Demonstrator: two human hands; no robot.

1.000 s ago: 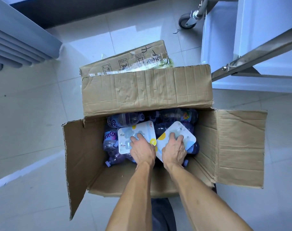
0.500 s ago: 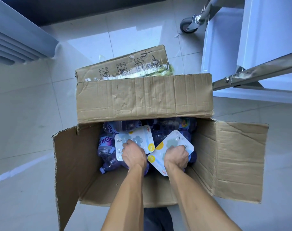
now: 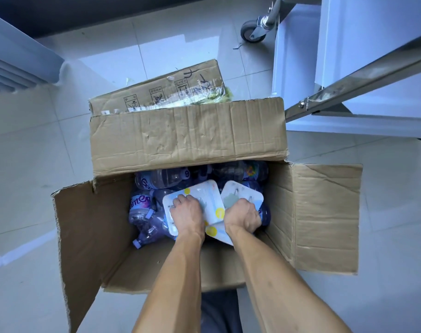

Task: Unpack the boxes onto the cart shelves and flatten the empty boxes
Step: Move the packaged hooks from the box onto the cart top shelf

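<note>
Open cardboard box (image 3: pixel 312 212) on tiled floor (image 3: pixel 24 164), flaps spread. Inside: plastic bottles (image 3: pixel 161 180) lying on their sides, long axes mixed. Left hand (image 3: pixel 188 216) grip curled round a white blister pack (image 3: pixel 204 198), its long axis running away from the person. Right hand (image 3: pixel 244 216) grips a second pack (image 3: pixel 240 193), tilted right. Cart frame (image 3: pixel 360 75) far right.
</note>
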